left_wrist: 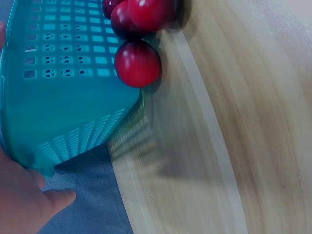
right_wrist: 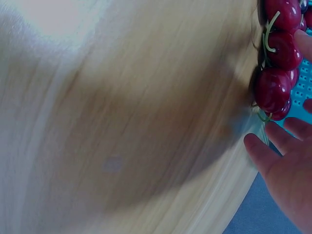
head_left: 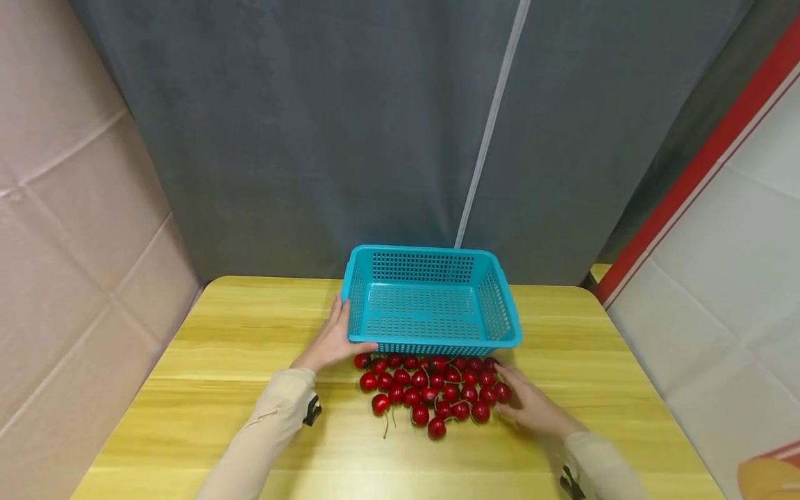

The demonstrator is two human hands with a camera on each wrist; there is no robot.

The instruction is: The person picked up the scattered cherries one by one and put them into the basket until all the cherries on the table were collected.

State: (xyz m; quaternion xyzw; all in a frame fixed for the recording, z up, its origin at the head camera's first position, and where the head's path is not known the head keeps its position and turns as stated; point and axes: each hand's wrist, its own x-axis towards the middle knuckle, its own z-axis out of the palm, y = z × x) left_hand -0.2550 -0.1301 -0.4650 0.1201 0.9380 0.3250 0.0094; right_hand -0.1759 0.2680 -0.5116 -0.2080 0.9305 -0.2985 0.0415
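Note:
An empty turquoise plastic basket [head_left: 431, 345] stands at the far side of the wooden table. My left hand [head_left: 334, 338] grips its front left corner, thumb along the front rim and fingers at the left side; in the left wrist view this hand [left_wrist: 24, 197] is partly cut off. Many dark red cherries [head_left: 428, 396], some with green stems, lie in a cluster just before the basket. At the cluster's right edge is my right hand [head_left: 534, 406], fingers spread beside the outermost cherries. The right wrist view shows that hand [right_wrist: 287, 163] near stemmed cherries [right_wrist: 273, 90].
The yellow wood-grain table [head_left: 212, 389] reaches to a dark grey curtain [head_left: 325, 139] behind the basket. A pale quilted wall [head_left: 69, 264] borders the left side. On the right stands a white panel [head_left: 719, 278] with a red edge.

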